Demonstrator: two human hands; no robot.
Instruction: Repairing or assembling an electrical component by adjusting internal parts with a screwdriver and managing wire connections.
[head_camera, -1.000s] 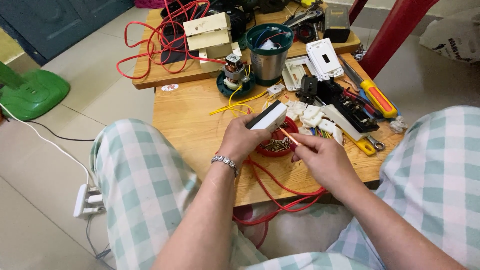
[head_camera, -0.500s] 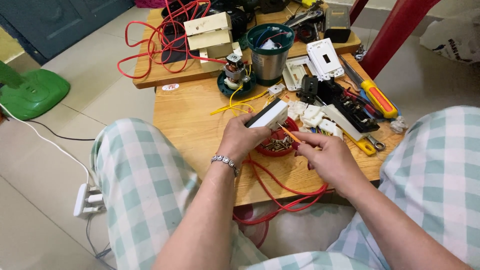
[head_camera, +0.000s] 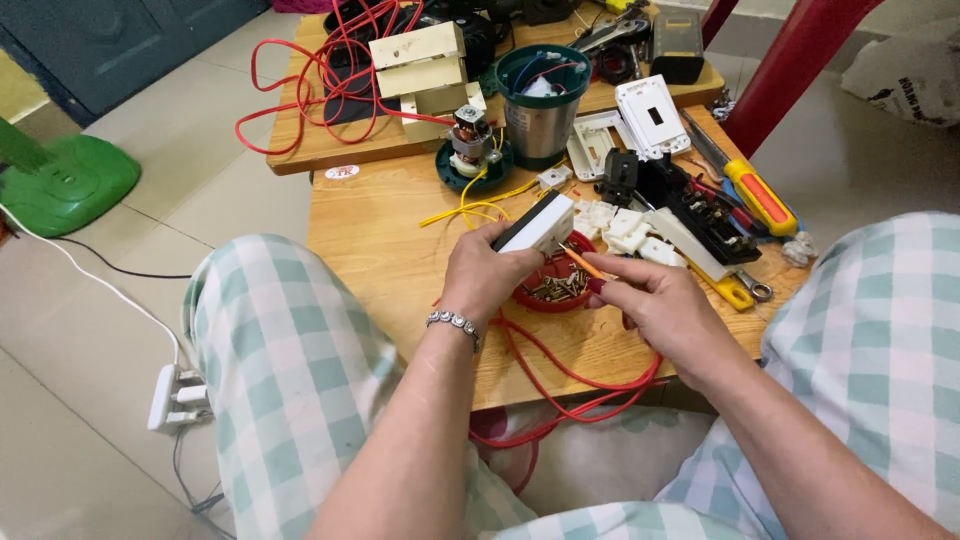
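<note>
My left hand (head_camera: 487, 273) grips a white rectangular switch box (head_camera: 540, 224) over a low wooden table (head_camera: 390, 250). My right hand (head_camera: 655, 300) pinches the bare copper end of a red wire (head_camera: 580, 262) and holds its tip against the box's underside. Directly under both hands sits a small red dish of brass screws (head_camera: 553, 290). The red wire (head_camera: 575, 385) loops down from my right hand over the table's front edge. A silver bracelet circles my left wrist.
White switch parts (head_camera: 625, 228), a black terminal block (head_camera: 705, 215), a yellow-and-red screwdriver (head_camera: 758, 193) and a wrench lie to the right. Behind stand a metal cup with green rim (head_camera: 543, 105), a small motor (head_camera: 470, 145), a cream transformer (head_camera: 425, 70) and tangled red cable. A white power strip (head_camera: 172, 395) lies on the floor at left.
My right hand has edged slightly left, bringing the wire tip closer against the box. The left hand holds the box almost still.
</note>
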